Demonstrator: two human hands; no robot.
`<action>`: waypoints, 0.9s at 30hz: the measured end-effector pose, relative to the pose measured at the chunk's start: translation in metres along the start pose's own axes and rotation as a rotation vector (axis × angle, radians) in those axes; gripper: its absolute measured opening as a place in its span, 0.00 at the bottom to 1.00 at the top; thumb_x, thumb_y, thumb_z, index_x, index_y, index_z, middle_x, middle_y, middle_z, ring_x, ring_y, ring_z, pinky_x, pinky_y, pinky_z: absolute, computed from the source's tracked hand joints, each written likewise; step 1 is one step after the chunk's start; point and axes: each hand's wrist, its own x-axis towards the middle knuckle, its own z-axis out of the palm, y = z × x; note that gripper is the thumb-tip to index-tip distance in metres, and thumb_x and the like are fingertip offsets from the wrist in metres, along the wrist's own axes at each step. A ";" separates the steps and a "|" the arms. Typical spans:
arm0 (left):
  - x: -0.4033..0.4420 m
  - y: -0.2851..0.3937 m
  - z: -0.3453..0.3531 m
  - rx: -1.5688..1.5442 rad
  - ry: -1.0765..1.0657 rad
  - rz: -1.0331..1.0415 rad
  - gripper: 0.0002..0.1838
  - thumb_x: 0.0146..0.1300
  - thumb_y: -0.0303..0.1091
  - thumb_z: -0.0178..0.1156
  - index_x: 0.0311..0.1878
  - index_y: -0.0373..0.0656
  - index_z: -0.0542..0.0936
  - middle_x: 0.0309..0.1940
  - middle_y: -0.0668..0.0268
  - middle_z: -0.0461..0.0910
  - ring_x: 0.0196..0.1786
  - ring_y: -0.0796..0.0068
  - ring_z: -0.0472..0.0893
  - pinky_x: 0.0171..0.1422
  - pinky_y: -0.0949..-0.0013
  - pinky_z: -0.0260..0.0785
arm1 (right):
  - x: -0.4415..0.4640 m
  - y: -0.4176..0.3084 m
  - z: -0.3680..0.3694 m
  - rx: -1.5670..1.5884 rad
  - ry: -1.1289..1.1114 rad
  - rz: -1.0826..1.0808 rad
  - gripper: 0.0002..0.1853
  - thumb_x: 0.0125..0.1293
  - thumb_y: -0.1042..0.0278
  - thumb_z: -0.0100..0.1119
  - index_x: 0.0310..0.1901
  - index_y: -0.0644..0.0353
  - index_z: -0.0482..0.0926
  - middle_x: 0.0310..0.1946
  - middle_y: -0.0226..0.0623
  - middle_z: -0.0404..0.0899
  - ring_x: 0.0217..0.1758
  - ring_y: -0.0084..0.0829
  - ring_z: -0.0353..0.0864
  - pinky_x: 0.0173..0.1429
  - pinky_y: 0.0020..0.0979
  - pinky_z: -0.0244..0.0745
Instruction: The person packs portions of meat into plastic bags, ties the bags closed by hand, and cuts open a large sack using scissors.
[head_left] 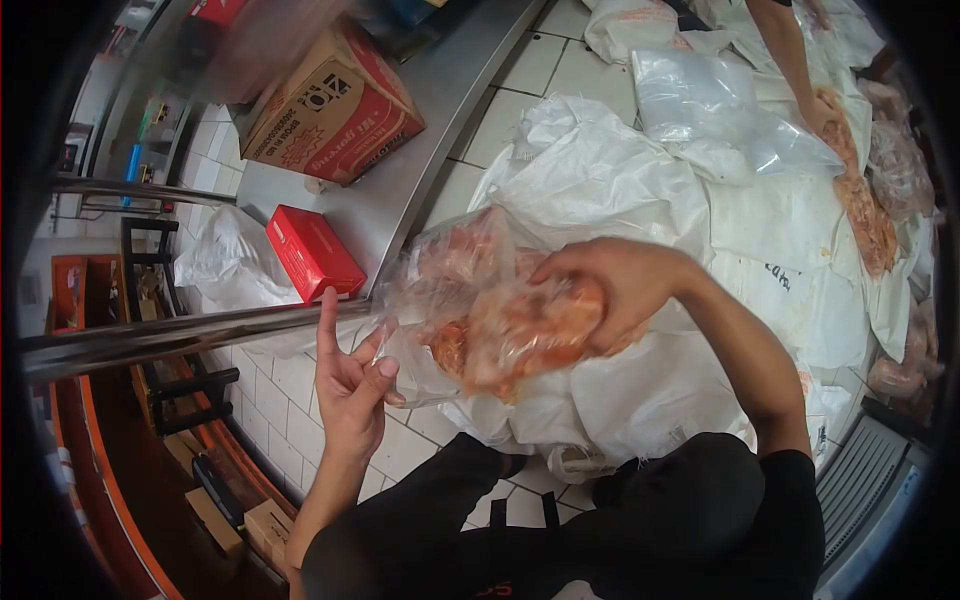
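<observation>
My right hand (630, 290) is wrapped round a lump of orange-red marinated meat (540, 325), with clear plastic around much of it. Motion blur hides whether those fingers lie inside or outside the film. To the left, the clear plastic bag (415, 365) has its edge at the thumb and bent fingers of my left hand (355, 390), whose index finger points up. Another bagged portion of reddish meat (465, 250) sits just beyond. White woven sacks (610, 170) are spread on the floor beneath.
At left, a steel table (400, 205) bears a printed carton (335, 105) and a red box (313, 255). A metal rail (200, 335) runs beside it. Clear bags (700, 95) lie on the sacks. Upper right, another person's hand (822, 110) touches a long strip of meat (860, 205).
</observation>
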 end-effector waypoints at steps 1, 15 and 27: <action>0.001 0.001 0.003 0.004 -0.003 -0.004 0.53 0.57 0.18 0.62 0.76 0.49 0.36 0.56 0.35 0.71 0.54 0.67 0.80 0.33 0.81 0.78 | 0.009 -0.001 0.011 0.141 -0.040 -0.089 0.46 0.32 0.52 0.75 0.58 0.60 0.71 0.50 0.47 0.76 0.52 0.45 0.77 0.56 0.36 0.71; 0.005 0.000 0.024 0.048 -0.020 -0.087 0.55 0.54 0.17 0.64 0.76 0.49 0.37 0.62 0.35 0.65 0.50 0.67 0.81 0.42 0.76 0.79 | 0.102 0.001 0.072 0.234 0.702 0.040 0.33 0.44 0.56 0.71 0.47 0.65 0.65 0.43 0.49 0.70 0.48 0.44 0.74 0.51 0.37 0.70; -0.010 -0.005 -0.005 0.743 0.147 -0.175 0.62 0.45 0.16 0.69 0.77 0.53 0.38 0.48 0.55 0.70 0.28 0.81 0.76 0.29 0.78 0.71 | -0.015 0.120 0.144 0.300 0.667 0.646 0.11 0.59 0.64 0.57 0.33 0.66 0.76 0.34 0.48 0.79 0.44 0.42 0.80 0.48 0.36 0.74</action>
